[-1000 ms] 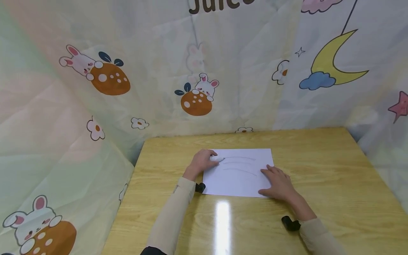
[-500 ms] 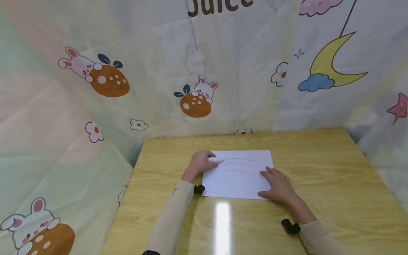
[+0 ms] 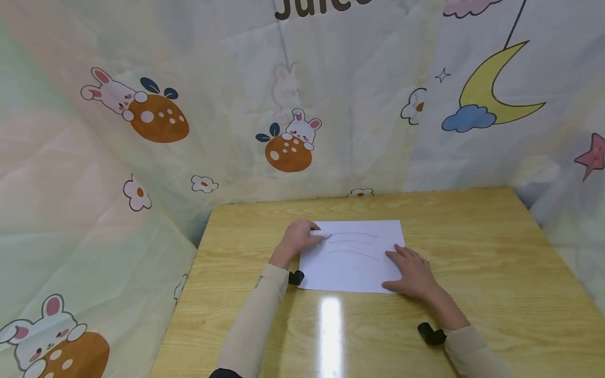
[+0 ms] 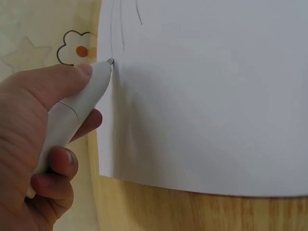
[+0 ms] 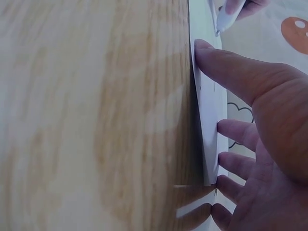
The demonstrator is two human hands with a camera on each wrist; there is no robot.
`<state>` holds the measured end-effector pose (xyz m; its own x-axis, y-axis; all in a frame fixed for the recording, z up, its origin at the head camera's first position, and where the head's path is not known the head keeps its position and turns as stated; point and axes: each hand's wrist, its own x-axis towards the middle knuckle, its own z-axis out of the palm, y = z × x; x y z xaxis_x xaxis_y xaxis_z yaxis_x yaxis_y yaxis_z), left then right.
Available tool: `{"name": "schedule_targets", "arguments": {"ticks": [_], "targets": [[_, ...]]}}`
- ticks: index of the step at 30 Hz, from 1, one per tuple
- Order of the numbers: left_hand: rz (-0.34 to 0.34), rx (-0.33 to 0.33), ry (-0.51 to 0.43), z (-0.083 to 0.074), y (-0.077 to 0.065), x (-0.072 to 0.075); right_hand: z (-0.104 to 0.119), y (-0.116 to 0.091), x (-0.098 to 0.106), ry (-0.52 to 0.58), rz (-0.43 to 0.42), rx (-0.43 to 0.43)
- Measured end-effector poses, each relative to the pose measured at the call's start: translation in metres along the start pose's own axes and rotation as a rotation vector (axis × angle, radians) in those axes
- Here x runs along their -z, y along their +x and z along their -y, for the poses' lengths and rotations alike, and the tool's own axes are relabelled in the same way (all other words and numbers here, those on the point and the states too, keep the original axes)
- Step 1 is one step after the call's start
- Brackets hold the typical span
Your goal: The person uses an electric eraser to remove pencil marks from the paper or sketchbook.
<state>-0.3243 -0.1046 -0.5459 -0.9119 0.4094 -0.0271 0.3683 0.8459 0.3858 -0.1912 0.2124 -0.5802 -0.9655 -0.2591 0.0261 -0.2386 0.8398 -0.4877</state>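
At left on the paper (image 3: 350,275), left hand (image 3: 296,237) grips white pen (image 4: 86,96), long axis pointing right, tip near left end of top line (image 3: 354,233); right hand (image 3: 416,273), fingers spread, at right edge, farther from pen.

Draped booth (image 3: 118,262), building type unclear: printed cloth (image 3: 227,131) is hanging behind and at both sides; rabbits (image 3: 301,128), a moon (image 3: 477,86) and lettering (image 3: 323,6) are decorating it; a wood-grain counter (image 3: 472,247) is standing before it.
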Motion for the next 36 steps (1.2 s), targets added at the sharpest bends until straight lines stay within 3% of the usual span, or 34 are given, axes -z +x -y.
{"name": "schedule_targets", "arguments": {"ticks": [12, 20, 25, 36], "targets": [[-0.009, -0.067, 0.012, -0.0035, 0.0013, 0.0026, 0.0021, -0.0010, 0.0028, -0.010, 0.009, -0.006], [0.023, 0.002, 0.027, -0.0036, 0.0014, 0.0068, 0.0054, -0.0010, 0.0046, -0.007, 0.014, -0.009], [0.016, -0.030, 0.040, -0.0047, 0.0029, 0.0069, 0.0055, 0.0002, 0.0057, -0.004, 0.027, -0.018], [0.017, -0.022, 0.023, -0.0048, 0.0053, 0.0037, 0.0069, 0.0004, 0.0075, -0.002, 0.032, -0.024]]}}
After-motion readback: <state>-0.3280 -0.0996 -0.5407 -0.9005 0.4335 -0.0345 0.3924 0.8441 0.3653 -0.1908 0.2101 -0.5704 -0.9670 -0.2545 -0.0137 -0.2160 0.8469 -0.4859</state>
